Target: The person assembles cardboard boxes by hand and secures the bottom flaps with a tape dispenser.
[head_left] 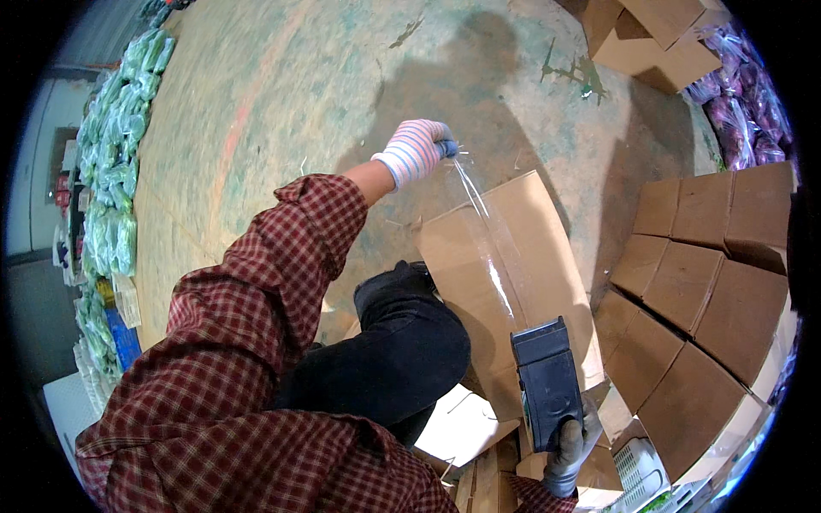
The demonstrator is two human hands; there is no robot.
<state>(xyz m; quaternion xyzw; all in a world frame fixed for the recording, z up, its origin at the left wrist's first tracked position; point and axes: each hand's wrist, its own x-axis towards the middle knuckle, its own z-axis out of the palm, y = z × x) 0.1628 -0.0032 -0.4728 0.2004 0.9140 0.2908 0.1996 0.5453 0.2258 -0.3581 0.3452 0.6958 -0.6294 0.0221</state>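
In a striped glove, my left hand point(418, 152) is closed in a pinch on the free end of a strip of clear packing tape point(492, 274), past the far edge of a cardboard box point(513, 256). The strip runs back along the box's middle toward a black tape dispenser point(547, 376). My right hand point(571, 451), in a grey glove, grips the dispenser at the box's near edge. Part of that hand is hidden behind it. My dark-trousered leg point(385, 350) is bent close against the box's left side.
Stacked cardboard boxes point(684, 299) stand close on the right. Behind them lie purple produce bags point(740, 103) and another carton point(654, 51). Bagged green vegetables point(115, 145) are piled along the far left. A white plastic crate point(641, 470) sits at lower right on the floor.
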